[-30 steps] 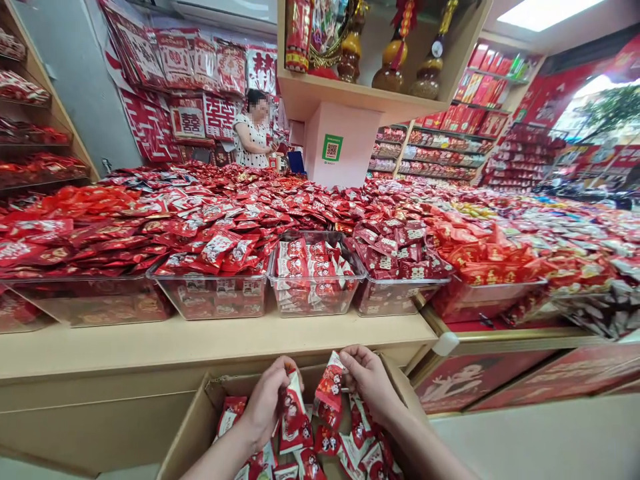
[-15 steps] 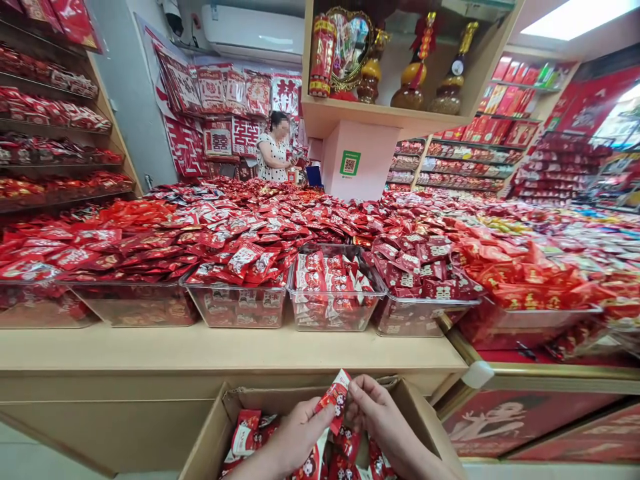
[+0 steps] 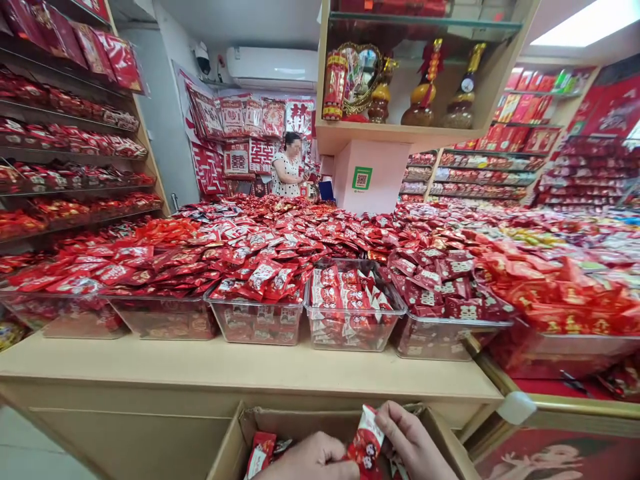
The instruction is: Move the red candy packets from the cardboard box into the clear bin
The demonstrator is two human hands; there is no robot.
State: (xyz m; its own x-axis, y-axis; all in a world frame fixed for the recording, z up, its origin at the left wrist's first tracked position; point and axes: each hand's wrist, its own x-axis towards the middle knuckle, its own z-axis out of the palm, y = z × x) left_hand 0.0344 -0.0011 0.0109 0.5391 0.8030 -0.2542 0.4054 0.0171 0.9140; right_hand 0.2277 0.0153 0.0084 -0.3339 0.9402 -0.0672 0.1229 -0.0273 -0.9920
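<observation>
A small red and white candy packet is held upright over an open cardboard box. My right hand pinches its upper right edge between thumb and fingers. Lower on the other side, my left hand is closed at the packet's left edge, its fingertips partly hidden. Inside the box lie more red and white packets, mostly covered by my hands and cut off by the frame's bottom edge.
Above the box runs a pale wooden counter. Along it stand several clear plastic bins, one half-filled with similar packets. A display cabinet overhangs the heaped packets. Behind stands a person in a dotted top.
The view has tilted up and turned slightly left, so the counter, box and hands sit lower and farther right. The packet has turned more upright and shows more of its front between my hands.
</observation>
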